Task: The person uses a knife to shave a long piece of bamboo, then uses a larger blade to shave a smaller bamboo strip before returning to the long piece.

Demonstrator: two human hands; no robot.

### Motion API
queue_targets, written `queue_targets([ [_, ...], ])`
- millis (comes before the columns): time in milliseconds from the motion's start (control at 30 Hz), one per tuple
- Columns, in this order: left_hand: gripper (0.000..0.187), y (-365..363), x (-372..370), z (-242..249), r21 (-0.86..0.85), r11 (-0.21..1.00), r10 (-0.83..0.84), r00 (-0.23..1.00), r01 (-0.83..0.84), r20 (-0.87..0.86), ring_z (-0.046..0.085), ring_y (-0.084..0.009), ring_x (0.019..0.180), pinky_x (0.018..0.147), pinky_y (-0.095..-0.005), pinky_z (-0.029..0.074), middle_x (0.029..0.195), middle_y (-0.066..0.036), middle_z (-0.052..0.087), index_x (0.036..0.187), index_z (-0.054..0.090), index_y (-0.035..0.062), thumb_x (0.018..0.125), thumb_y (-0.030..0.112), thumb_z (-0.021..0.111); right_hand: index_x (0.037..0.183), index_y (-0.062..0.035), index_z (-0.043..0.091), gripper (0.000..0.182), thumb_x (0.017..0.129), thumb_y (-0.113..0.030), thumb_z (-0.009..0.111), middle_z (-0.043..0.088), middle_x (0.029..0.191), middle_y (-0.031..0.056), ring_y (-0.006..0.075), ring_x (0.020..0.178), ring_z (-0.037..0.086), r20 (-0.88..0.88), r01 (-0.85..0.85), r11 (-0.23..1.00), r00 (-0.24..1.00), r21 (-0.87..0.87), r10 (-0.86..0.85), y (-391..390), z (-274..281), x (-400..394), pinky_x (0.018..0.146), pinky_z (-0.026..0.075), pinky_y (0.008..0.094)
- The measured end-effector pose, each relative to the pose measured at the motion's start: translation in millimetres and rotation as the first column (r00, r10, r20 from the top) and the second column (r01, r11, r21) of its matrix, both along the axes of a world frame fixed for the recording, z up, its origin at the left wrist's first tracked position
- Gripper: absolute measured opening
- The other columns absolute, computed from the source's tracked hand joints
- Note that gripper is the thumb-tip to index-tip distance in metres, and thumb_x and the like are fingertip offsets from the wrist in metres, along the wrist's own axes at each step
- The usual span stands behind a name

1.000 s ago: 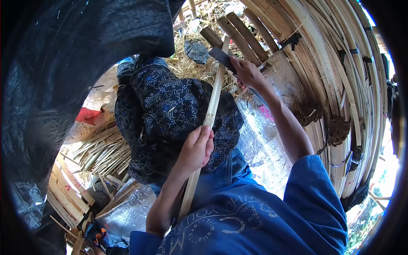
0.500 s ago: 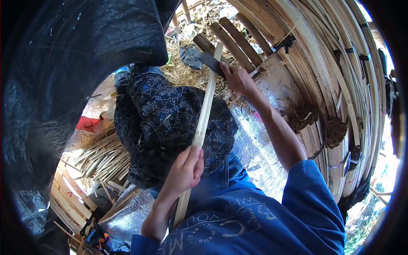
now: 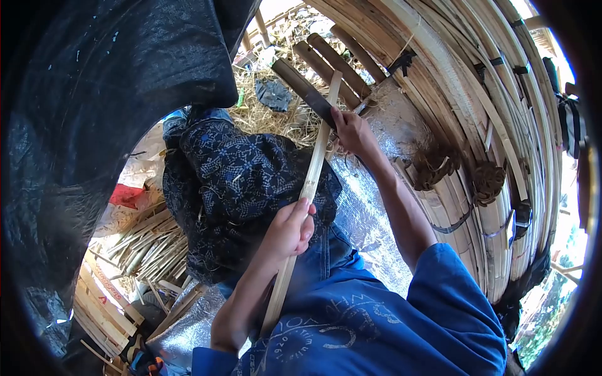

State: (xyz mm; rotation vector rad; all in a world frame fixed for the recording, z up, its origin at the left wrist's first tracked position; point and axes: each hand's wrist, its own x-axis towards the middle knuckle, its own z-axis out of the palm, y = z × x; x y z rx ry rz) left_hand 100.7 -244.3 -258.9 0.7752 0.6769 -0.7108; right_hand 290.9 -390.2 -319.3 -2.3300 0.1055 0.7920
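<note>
A long, pale bamboo strip (image 3: 313,172) slants up across my lap, its lower end against my shirt. My left hand (image 3: 288,232) is closed around its lower middle, thumb on top. In my right hand (image 3: 356,133) is a broad dark-bladed knife (image 3: 321,109); its handle is mostly hidden by my fingers. The blade lies across the strip, a little short of its far end. Under the strip, a dark blue patterned cloth (image 3: 241,163) covers my legs.
Dark bamboo slats (image 3: 338,62) and a heap of shavings (image 3: 251,84) lie ahead. Bundled bamboo strips (image 3: 464,94) curve along the right side. Black plastic sheeting (image 3: 125,81) hangs at left, above a pile of thin sticks (image 3: 147,247). Silvery foil sheeting (image 3: 370,213) covers the floor.
The knife has slid along the strip away from its far end. My left hand and the strip have shifted up and right, so my hands are closer together. The view has tilted slightly.
</note>
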Motion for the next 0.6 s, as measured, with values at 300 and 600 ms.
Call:
queue_targets([
  [300, 0.029, -2.7, 11.9, 10.9, 0.04, 0.999, -0.015, 1.0, 0.015, 0.009, 0.027, -0.0025, 0.034, 0.03, -0.0187, 0.022, 0.055, 0.004, 0.035, 0.093, 0.047, 0.0078, 0.102, 0.032, 0.032, 0.083, -0.0001, 0.061, 0.062, 0.098, -0.051, 0.029, 0.058, 0.059, 0.0115, 0.0192, 0.059, 0.064, -0.056, -0.037, 0.999, 0.998, -0.013, 0.036, -4.5, 4.5, 15.5, 0.06, 0.051, 0.0371],
  [600, 0.027, -10.6, 22.9, 26.1, 0.1, 0.995, -0.023, 0.997, 0.016, 0.072, 0.027, -0.0023, 0.034, 0.029, -0.0191, 0.023, 0.055, 0.004, 0.034, 0.089, 0.045, 0.0068, 0.102, 0.027, 0.032, 0.121, -0.0089, 0.058, 0.057, 0.096, -0.054, 0.033, 0.06, 0.066, 0.0085, 0.016, 0.065, 0.063, -0.02, -0.233, 0.965, 0.971, 0.119, 0.237, -22.5, -8.2, 49.8, 0.065, 0.051, 0.0363],
])
